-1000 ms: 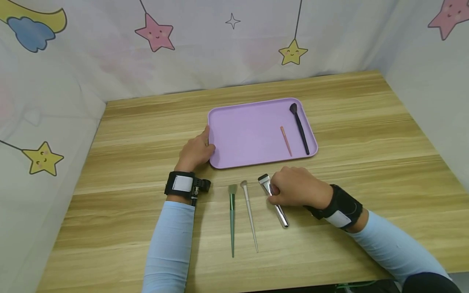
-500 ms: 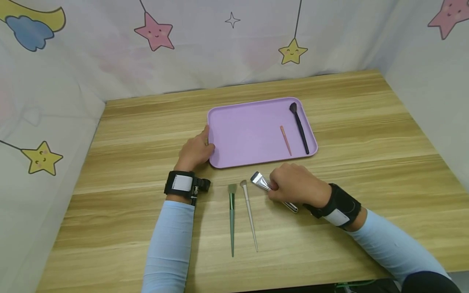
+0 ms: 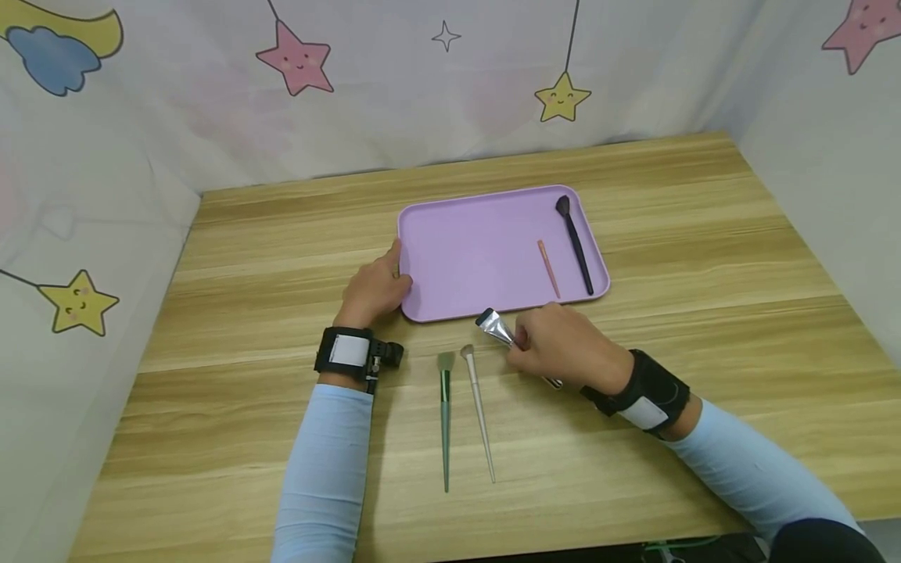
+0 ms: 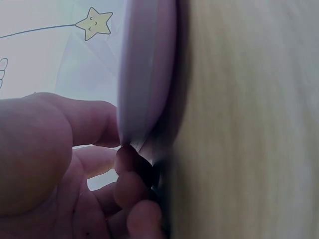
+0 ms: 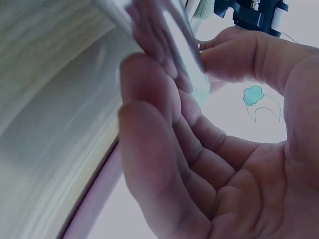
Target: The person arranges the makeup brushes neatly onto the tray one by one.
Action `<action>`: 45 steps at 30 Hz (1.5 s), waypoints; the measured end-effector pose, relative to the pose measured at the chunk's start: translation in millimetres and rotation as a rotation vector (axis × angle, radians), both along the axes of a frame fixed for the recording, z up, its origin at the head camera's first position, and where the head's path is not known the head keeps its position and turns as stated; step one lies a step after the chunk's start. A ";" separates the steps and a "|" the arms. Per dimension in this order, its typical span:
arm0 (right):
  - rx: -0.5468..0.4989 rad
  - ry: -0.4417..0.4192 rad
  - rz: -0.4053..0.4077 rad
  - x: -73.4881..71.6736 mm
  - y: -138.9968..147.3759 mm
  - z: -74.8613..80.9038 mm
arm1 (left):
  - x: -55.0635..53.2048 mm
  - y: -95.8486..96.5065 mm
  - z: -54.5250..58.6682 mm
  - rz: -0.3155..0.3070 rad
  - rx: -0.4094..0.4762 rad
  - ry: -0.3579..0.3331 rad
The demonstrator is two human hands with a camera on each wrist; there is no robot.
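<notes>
My right hand (image 3: 568, 344) pinches a silver makeup brush (image 3: 497, 328) by its handle, just in front of the purple tray (image 3: 464, 254). The brush's flat dark bristles point to the far left, and the palm covers much of the handle. In the right wrist view, thumb and fingertips meet on the shiny handle (image 5: 182, 47). At the tray's left side, my left hand (image 3: 371, 291) grips the rim. The left wrist view has the thumb on one face of the tray edge (image 4: 144, 64) and the other fingers curled by its corner.
Inside the tray, at its right end, lie a black makeup brush (image 3: 577, 246) and a short pink brush (image 3: 548, 268). A green brush (image 3: 446, 422) and a whitish brush (image 3: 479, 414) lie side by side on the wooden table (image 3: 246, 328) between the arms.
My right hand has raised the silver brush off the table and moved slightly toward the tray. The brush has swung so its bristles point further left. My left hand stays put.
</notes>
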State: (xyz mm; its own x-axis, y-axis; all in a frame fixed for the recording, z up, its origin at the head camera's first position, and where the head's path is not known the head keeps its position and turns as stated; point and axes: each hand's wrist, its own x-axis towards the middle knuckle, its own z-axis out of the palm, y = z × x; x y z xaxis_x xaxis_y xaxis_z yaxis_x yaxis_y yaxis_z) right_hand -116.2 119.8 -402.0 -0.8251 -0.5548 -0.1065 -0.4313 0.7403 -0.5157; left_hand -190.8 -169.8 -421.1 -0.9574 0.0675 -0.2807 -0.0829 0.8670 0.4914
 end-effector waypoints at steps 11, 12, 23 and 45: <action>-0.087 -0.008 -0.052 -5.4 0.9 -2.6 | -0.5 1.0 0.6 0.010 0.006 -0.001; -0.094 -0.005 -0.057 -6.1 1.0 -3.1 | -0.5 1.1 0.6 0.010 0.006 -0.002; -0.133 0.009 -0.074 -12.1 3.1 -3.2 | 0.0 0.9 0.5 0.008 0.006 -0.002; -0.126 0.012 -0.171 -30.0 11.4 0.4 | -0.3 1.7 0.5 0.008 -0.029 0.012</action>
